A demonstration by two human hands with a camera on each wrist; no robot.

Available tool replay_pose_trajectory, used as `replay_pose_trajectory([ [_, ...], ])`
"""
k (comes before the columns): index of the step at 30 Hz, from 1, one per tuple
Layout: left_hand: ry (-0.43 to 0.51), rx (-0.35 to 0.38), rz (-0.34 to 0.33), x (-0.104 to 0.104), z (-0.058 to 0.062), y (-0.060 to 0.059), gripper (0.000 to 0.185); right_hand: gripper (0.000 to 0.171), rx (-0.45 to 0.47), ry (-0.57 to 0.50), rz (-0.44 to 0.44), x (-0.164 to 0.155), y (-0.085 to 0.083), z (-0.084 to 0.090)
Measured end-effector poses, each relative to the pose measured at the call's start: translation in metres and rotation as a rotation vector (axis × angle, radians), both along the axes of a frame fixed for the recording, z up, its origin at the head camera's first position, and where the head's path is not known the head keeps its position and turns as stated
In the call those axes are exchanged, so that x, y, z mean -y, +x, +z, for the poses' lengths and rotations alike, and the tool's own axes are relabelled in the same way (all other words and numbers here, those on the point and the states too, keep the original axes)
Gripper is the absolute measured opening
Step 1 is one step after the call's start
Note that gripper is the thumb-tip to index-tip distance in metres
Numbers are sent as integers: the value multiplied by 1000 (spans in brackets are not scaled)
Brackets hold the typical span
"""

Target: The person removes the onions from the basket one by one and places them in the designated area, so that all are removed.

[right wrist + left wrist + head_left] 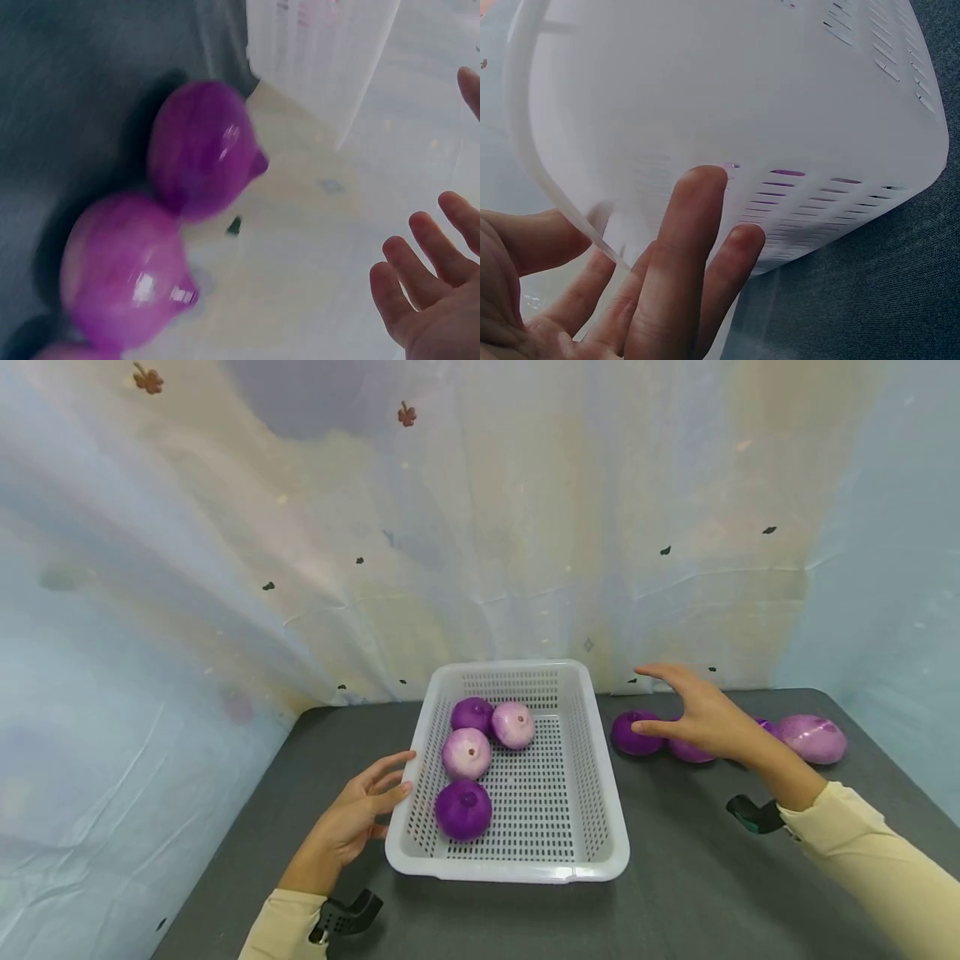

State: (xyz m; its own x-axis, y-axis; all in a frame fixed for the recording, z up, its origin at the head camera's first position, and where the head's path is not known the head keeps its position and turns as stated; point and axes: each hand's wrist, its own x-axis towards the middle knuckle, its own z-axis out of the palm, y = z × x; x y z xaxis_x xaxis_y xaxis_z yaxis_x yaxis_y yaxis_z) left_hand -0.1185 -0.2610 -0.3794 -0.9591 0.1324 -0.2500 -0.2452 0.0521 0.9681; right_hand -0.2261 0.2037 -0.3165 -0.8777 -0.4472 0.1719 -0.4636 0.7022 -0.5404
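A white slotted basket [597, 768] holds several purple onions, including a dark onion [463, 810] at the front left and a pale onion [467, 753] behind it. My left hand [352, 814] is at the basket's left rim, its thumb and index fingertips on the edge. Other left fingers [679, 255] extend loosely along the outside wall. To the basket's right, my right hand [705, 714] hovers over a row of onions, thumb and fingers spread around nothing. Nearest its thumb lies a dark purple onion [202, 150], beside a lighter purple onion [127, 270].
A large pale purple onion [812, 739] lies at the right end of the row. The dark grey tabletop [510, 922] runs up to a patterned curtain [525, 527] at the back. Each wrist wears a black band, like the left wristband [348, 917].
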Motion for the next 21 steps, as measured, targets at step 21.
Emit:
replay_pose_trajectory([
  [21,7,-9,4,1,-3,-2,62,82,17,-62,221,91,-28,-30],
])
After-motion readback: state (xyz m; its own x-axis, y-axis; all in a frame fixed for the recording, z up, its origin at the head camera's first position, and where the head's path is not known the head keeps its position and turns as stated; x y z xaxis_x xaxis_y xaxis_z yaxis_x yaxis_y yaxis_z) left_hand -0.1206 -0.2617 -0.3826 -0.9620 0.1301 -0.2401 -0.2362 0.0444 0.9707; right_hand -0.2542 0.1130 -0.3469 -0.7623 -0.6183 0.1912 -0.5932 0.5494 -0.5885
